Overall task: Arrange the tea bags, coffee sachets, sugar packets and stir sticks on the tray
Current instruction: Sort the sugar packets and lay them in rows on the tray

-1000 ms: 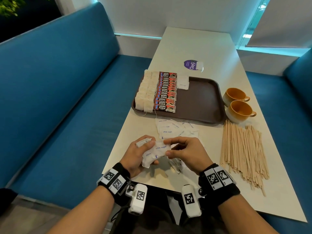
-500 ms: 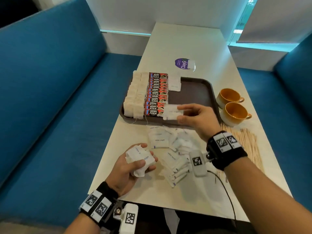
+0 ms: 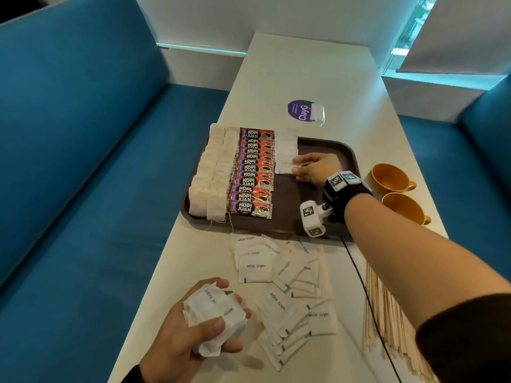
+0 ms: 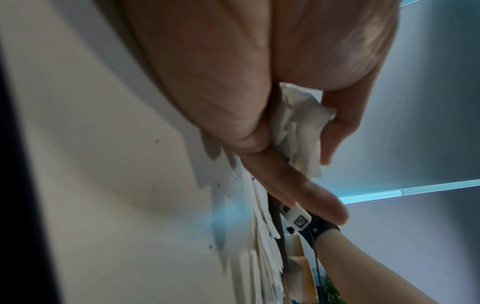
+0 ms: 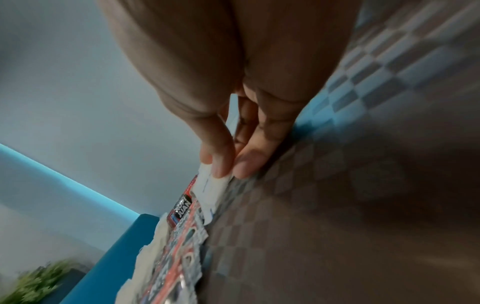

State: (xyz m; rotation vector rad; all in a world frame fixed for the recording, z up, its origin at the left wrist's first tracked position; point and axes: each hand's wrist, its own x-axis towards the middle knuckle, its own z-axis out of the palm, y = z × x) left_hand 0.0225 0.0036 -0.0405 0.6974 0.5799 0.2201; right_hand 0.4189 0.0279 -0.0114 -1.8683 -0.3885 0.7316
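Observation:
A brown tray holds two rows of tea bags, a row of red coffee sachets and a short column of white sugar packets. My right hand is over the tray and pinches one sugar packet at the near end of that column; in the right wrist view thumb and finger hold the packet down on the tray. My left hand grips a bunch of sugar packets near the table's front edge. Loose sugar packets lie on the table. Stir sticks lie at the right.
Two yellow cups stand right of the tray. A purple round sticker with one tea bag lies beyond the tray. Blue bench seats run along both sides of the table. A cable hangs from my right wrist.
My right hand took one sugar packet from the left hand's bunch and carried it forward onto the tray, down to the column beside the coffee sachets. The left hand stayed near the front edge.

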